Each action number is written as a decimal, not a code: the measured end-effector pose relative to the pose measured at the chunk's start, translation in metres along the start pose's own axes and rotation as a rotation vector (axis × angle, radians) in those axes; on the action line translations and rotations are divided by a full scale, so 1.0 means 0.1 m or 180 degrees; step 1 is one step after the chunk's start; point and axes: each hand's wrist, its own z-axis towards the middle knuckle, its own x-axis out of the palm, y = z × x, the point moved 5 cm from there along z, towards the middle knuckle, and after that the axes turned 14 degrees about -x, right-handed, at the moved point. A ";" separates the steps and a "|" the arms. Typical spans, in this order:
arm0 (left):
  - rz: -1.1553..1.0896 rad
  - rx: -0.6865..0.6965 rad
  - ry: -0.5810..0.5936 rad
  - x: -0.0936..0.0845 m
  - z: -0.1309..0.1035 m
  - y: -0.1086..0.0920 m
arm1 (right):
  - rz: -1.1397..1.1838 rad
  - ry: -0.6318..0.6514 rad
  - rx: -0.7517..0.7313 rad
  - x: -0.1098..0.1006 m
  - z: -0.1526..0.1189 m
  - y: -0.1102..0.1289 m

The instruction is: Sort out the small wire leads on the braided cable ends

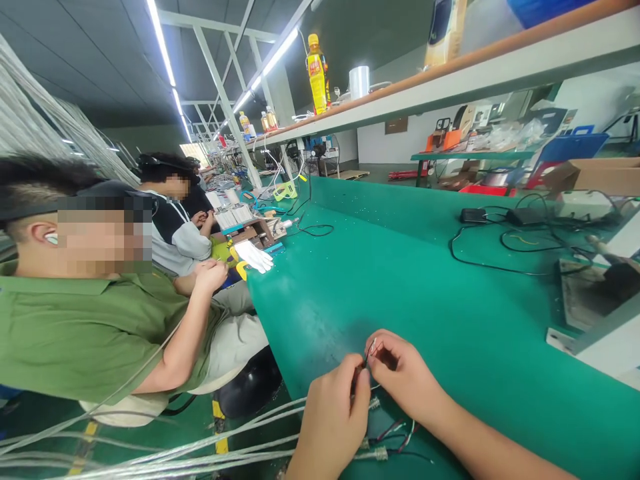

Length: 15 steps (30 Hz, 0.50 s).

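Near the table's front edge, my left hand [334, 417] is closed in a pinch on a cable's thin wires. My right hand [405, 377] meets it fingertip to fingertip, pinching the dark and pale wire ends [371, 348] that stick up between the fingers. The exact grip is partly hidden by the fingers. Several clear-sheathed cables [265, 445] run in from the left, under and beside my left hand. Their stripped ends, with braided shield collars [381, 454] and loose red, black and white wires [395, 430], lie on the green table [400, 287] below my hands.
A co-worker in a green shirt [100, 327] sits at left, others beyond. A white glove [254, 256] and a bench fixture [257, 230] stand at the table's far left. Black adapters with cords [525, 216] lie at right. A shelf [400, 100] with bottles runs overhead.
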 end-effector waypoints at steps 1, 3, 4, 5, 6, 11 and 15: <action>0.0119 0.0068 -0.0036 -0.01 0.00 -0.04 | -0.0015 -0.0016 0.0003 -0.01 0.00 -0.01; 0.0256 0.0183 -0.0135 -0.03 0.02 -0.11 | -0.0009 -0.0057 0.0011 -0.02 0.01 -0.03; 0.0231 0.0205 -0.0182 -0.04 0.04 -0.13 | 0.0024 -0.0083 0.0000 -0.04 0.01 -0.04; 0.0149 0.0213 -0.0200 -0.05 0.06 -0.14 | 0.0073 -0.0107 -0.0017 -0.05 0.02 -0.05; 0.0027 0.0222 -0.0180 -0.05 0.08 -0.15 | 0.0131 -0.0129 -0.0032 -0.06 0.02 -0.05; -0.0370 0.0252 0.0079 -0.02 0.15 -0.10 | 0.0243 -0.0126 -0.0038 -0.07 0.03 -0.03; -0.0451 0.0201 0.0114 -0.01 0.17 -0.08 | 0.0172 -0.0154 -0.0009 -0.06 0.03 0.01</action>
